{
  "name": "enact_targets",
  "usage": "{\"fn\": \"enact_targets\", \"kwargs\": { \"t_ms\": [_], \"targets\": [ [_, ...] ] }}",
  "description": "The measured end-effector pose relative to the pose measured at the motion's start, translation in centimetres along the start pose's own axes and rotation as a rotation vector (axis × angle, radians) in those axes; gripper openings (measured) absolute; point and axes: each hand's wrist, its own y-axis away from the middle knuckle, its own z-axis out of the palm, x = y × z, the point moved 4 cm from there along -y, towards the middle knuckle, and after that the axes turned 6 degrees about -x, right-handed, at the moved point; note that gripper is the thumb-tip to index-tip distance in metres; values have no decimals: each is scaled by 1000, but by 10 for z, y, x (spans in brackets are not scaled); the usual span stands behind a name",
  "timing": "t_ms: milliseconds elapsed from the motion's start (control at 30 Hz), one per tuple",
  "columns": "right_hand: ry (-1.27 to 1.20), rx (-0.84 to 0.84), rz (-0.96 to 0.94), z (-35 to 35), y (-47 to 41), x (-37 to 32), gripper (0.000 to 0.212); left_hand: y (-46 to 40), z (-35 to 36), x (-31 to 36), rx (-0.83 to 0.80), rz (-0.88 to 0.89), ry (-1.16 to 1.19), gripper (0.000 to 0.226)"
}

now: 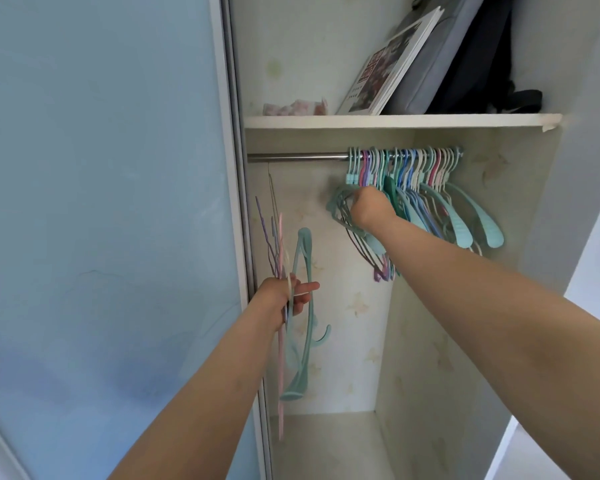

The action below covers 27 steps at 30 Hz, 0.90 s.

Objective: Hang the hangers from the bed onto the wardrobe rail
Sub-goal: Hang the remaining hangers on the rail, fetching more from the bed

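No text, label, brand, number or sign can be read anywhere in the head view. The only printed matter is on the white flat box (388,64) that leans against the grey bag on the wardrobe shelf (395,120): its face carries a dark picture, a red-brown panel towards its lower left with pale marks that may be characters, and below that a few rows of small dark marks near its bottom corner. All of these are too small and blurred to make out as letters or figures.
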Motion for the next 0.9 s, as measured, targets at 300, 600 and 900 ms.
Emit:
{"fn": "enact_targets", "kwargs": {
  "t_ms": [300, 600, 900],
  "targets": [
    [65, 50, -75, 47, 119, 10, 53, 2, 6, -7, -2, 30, 271, 23],
    [-1263, -766, 567, 138, 216, 68, 25, -10, 2, -39, 64, 3, 305, 15],
    [-629, -339, 566, 127, 217, 150, 19, -8, 5, -88, 124, -134, 312, 45]
  ]
}}
